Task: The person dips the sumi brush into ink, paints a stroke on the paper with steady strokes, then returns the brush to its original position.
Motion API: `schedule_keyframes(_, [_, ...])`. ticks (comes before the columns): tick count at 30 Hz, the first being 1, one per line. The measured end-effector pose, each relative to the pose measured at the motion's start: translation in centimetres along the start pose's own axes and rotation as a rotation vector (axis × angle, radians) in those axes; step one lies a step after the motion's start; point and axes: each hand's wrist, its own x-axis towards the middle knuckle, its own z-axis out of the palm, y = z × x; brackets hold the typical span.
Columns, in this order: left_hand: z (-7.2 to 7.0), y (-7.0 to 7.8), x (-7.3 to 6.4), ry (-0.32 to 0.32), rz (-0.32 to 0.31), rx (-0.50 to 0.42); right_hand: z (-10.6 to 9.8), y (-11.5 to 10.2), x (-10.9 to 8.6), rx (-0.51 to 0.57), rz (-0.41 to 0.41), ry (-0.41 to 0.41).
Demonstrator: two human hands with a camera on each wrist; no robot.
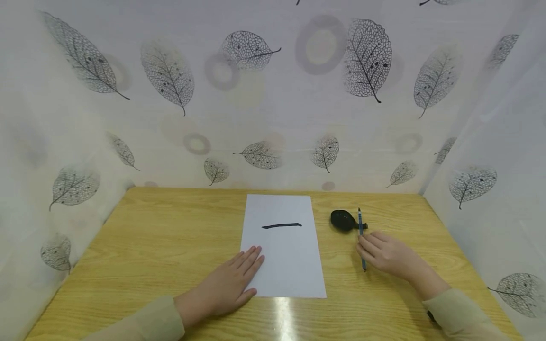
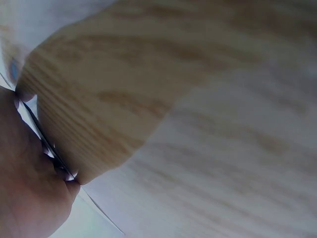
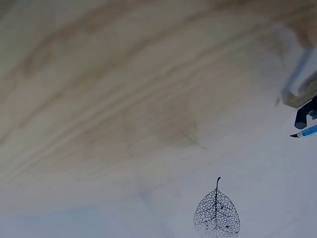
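Observation:
A sheet of white paper (image 1: pixel 286 265) lies upright on the table, with one black horizontal stroke (image 1: pixel 281 226) in its upper half. Fingers extended, my left hand (image 1: pixel 230 284) rests across the paper's lower left edge. To the right of the sheet, my right hand (image 1: pixel 388 253) holds a thin blue writing brush (image 1: pixel 363 258) by its middle, its dark tip pointing away from me. The brush crosses over the handle of a small black ink dish (image 1: pixel 342 220); whether they touch I cannot tell. In the right wrist view the brush (image 3: pixel 309 131) shows only at the right edge.
The yellow wood-grain table (image 1: pixel 170 237) ends at a pale curtain (image 1: pixel 273 109) with a leaf print, which hangs behind it and along both sides. A light reflection (image 1: pixel 283 317) shines near the front. Something small and black (image 1: pixel 431 316) sits at the right cuff.

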Motion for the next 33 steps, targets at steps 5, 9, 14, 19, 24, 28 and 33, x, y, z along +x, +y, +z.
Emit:
schedule_keyframes(5, [-0.04,0.02,0.01,-0.001,-0.003,-0.008,-0.05,-0.02,-0.07,-0.015,-0.021,-0.041])
schedule_keyframes(9, [-0.13,0.02,0.05,-0.013,-0.01,-0.018,-0.06,-0.07,-0.11,-0.039,-0.05,-0.066])
schedule_keyframes(14, [-0.22,0.07,0.1,-0.027,-0.015,-0.022,0.06,-0.3,-0.13,-0.023,-0.078,-0.057])
schedule_keyframes(19, [-0.38,0.16,0.1,-0.034,-0.019,-0.027,0.08,-0.58,-0.24,0.008,-0.077,-0.07])
schedule_keyframes(24, [-0.37,0.19,0.07,-0.031,-0.019,-0.029,0.07,-0.69,-0.43,-0.001,-0.084,-0.093])
schedule_keyframes(28, [-0.29,0.18,0.06,-0.031,-0.02,-0.035,-0.03,-0.71,-0.54,-0.002,-0.089,-0.096])
schedule_keyframes(33, [-0.23,0.16,0.05,-0.028,-0.021,-0.033,0.05,-0.78,-0.89,0.002,-0.086,-0.092])
